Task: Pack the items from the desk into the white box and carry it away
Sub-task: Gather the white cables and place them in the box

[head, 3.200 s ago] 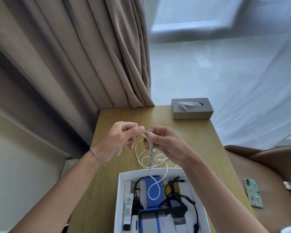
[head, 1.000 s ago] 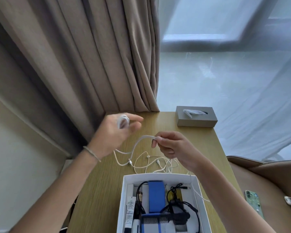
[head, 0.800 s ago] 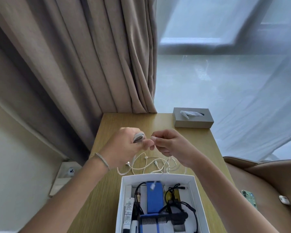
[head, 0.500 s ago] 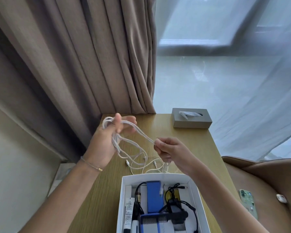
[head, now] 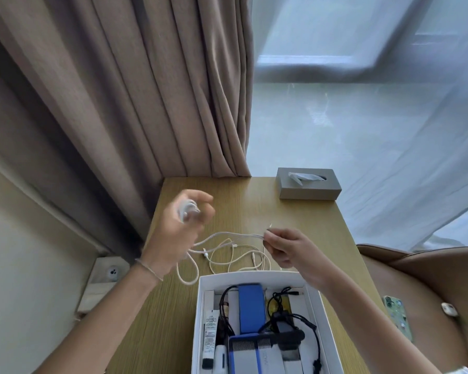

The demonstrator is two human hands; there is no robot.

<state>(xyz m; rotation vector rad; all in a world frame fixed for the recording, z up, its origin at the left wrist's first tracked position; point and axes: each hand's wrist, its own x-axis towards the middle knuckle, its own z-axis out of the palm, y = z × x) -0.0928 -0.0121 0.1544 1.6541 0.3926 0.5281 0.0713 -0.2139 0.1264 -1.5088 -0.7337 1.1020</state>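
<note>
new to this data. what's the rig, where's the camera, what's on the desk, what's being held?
There is no machine here: a person works with two bare hands, and the single picture comes from a wide-angle camera worn on the head, looking forward and down.

The left hand, blurred by motion, has a grip on a coiled bunch of white cable. The right hand pinches the same cable further along, and the slack lies in loops on the wooden desk.

Near the person sits the open white box, already holding a blue case, black cords, a comb and a small tube. A grey tissue box stands at the far edge. A phone lies on the brown seat to the right.
</note>
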